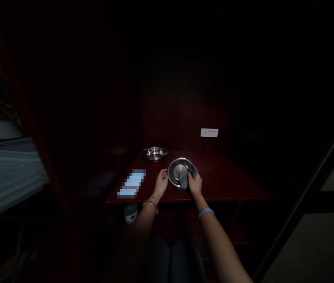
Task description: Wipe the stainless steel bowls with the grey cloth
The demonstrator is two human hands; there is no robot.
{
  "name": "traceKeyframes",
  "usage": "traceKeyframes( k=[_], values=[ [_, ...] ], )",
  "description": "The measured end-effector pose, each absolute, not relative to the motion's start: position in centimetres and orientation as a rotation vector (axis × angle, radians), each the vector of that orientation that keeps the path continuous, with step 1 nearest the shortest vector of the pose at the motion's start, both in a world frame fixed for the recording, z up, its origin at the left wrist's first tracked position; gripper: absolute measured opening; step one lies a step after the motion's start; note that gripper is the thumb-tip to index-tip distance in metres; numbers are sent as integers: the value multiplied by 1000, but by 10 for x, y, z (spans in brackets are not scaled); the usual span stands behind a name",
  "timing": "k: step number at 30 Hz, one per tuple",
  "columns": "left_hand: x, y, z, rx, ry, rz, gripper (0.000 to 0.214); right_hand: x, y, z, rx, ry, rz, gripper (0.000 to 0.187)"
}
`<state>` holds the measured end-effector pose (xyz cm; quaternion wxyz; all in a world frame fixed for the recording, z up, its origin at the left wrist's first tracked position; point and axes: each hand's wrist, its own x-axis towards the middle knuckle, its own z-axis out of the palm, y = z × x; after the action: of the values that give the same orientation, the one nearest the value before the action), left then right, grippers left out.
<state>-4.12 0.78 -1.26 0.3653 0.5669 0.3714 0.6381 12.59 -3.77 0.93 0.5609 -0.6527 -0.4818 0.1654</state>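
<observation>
Across the lower middle of the frame, a dark red wooden table (228,182) stands against a dark red wall (181,106), with a white wall socket panel (209,133) above its far right side. At the far left of the frame lies a pale striped surface (4,177), too dim and blurred to identify, with a whitish rounded object (2,130) beyond it.

Near the table's front edge, a shallow steel plate (176,169) sits slightly tilted. A matching steel dish (154,153) rests toward the back, just behind and left of it. The right hand (195,184) is closed around a grey cloth (183,180), pressing it into the plate's hollow. The left hand (161,182) is loosely open, its fingertips (165,172) at the plate's left rim. A pixelated pale blue flat item (132,183) lies just left of that hand, and a bottle (130,214) shows below the table edge.

Smooth steel on polished wood could slip if the cloth pushes hard against such a light hold, and the plate could then tip over the nearby front edge. A wide sideways movement could also knock the steel dish or blue item, while the dim light makes the table edge harder to judge.
</observation>
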Motion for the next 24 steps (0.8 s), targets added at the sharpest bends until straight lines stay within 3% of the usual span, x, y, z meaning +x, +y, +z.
traceKeyframes(
  k=[24],
  values=[
    [-42, 1, -7, 1463, 919, 1627, 19, 128, -27, 0, -1475, -1123, 396, 39]
  ],
)
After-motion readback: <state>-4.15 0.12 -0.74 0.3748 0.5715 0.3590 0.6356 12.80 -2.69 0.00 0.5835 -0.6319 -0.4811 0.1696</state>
